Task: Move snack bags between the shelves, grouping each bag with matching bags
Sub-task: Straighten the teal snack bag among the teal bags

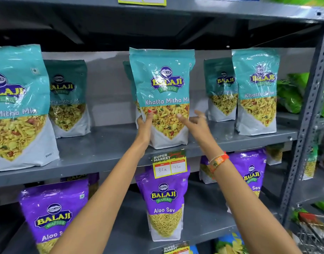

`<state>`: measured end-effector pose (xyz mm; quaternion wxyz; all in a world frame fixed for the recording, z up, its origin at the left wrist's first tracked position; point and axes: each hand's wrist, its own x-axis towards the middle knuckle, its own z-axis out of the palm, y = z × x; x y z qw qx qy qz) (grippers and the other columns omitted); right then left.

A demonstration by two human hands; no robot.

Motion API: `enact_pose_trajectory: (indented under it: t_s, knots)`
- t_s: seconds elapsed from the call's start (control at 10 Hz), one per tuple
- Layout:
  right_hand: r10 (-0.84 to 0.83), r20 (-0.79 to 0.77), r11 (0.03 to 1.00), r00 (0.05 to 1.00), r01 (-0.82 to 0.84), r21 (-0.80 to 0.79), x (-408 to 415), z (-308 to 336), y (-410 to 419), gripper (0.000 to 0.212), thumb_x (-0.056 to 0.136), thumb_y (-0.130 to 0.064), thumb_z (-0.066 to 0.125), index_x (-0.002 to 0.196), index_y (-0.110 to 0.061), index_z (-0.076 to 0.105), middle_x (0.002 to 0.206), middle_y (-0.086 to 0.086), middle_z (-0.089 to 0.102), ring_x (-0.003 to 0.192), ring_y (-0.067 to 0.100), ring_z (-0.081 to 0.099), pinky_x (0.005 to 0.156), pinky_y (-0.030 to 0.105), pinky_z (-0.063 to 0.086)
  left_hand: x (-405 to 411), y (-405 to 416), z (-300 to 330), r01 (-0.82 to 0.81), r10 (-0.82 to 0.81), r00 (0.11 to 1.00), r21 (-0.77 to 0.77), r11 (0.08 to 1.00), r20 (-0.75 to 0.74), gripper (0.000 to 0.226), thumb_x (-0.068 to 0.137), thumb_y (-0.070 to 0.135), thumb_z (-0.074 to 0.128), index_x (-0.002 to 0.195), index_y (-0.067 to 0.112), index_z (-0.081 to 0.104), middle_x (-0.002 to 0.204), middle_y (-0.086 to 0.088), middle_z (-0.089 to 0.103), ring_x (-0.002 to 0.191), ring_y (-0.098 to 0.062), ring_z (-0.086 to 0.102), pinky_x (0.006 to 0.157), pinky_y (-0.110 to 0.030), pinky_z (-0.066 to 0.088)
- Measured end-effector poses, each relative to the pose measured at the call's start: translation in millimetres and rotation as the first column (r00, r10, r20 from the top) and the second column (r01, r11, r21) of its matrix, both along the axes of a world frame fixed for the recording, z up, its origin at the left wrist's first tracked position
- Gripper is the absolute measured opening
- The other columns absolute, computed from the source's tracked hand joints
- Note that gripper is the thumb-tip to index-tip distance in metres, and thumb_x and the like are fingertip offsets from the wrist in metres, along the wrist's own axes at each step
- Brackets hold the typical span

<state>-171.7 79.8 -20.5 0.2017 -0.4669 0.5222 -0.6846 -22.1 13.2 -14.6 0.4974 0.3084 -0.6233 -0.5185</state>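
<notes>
A teal Khatta Mitha Mix bag point(162, 85) stands upright at the front edge of the middle shelf point(102, 153). My left hand point(145, 125) grips its lower left side, thumb across the front. My right hand point(195, 121) is at its lower right side with fingers spread, touching the bag's edge. More teal Khatta Mitha Mix bags stand on the same shelf at the left point(18, 107), behind it point(67, 98) and at the right point(256, 90). Purple Aloo Sev bags point(164, 202) stand on the shelf below.
A price tag point(169, 165) hangs on the middle shelf's front edge. The perforated grey upright point(309, 110) bounds the rack on the right. Green bags point(293, 96) lie on the neighbouring rack. A wire basket point(315, 233) sits at lower right.
</notes>
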Motion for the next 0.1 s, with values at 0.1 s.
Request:
enact_pose_trajectory:
  t_s: [0.1]
  knots:
    - [-0.180,0.160,0.908,0.971,0.227,-0.352,-2.0,16.2,44.7,0.049,0.078,-0.031,0.074,0.118,-0.019,0.048,0.122,0.018,0.058,0.106,0.023,0.056,0.088,0.028,0.044,8.1,8.6,5.9,-0.112,0.116,0.993,-0.147,0.983,0.021,0.065,0.090,0.053,0.032,0.143,0.018,0.017,0.152,-0.006,0.031,0.138,-0.023,0.031,0.114,-0.041,0.023]
